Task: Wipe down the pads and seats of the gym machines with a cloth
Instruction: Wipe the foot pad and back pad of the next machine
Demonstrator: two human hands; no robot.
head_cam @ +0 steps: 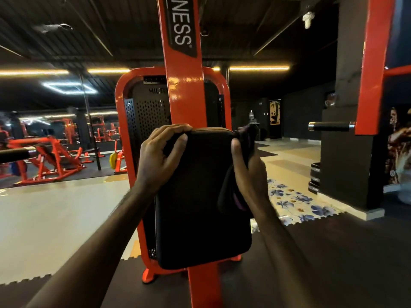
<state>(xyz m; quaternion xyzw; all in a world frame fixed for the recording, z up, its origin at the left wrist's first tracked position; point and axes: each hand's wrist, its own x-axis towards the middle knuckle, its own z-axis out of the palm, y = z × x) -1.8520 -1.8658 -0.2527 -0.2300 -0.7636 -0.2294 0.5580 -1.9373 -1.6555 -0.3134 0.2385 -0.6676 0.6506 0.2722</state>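
Observation:
A black rectangular pad [200, 196] stands upright on an orange machine post [184, 90] right in front of me. My left hand [162, 152] grips the pad's top left corner, fingers curled over its upper edge. My right hand [249, 170] holds a dark cloth [233, 192] with a purple edge against the pad's right side. Part of the cloth bunches up above my fingers near the pad's top right corner.
An orange-framed weight stack [142, 116] stands behind the pad. Black padded handles stick out at the left [15, 153] and right [331, 126]. Orange machines [51, 161] fill the far left. A dark pillar [347, 152] and floral floor mat [293, 203] lie right.

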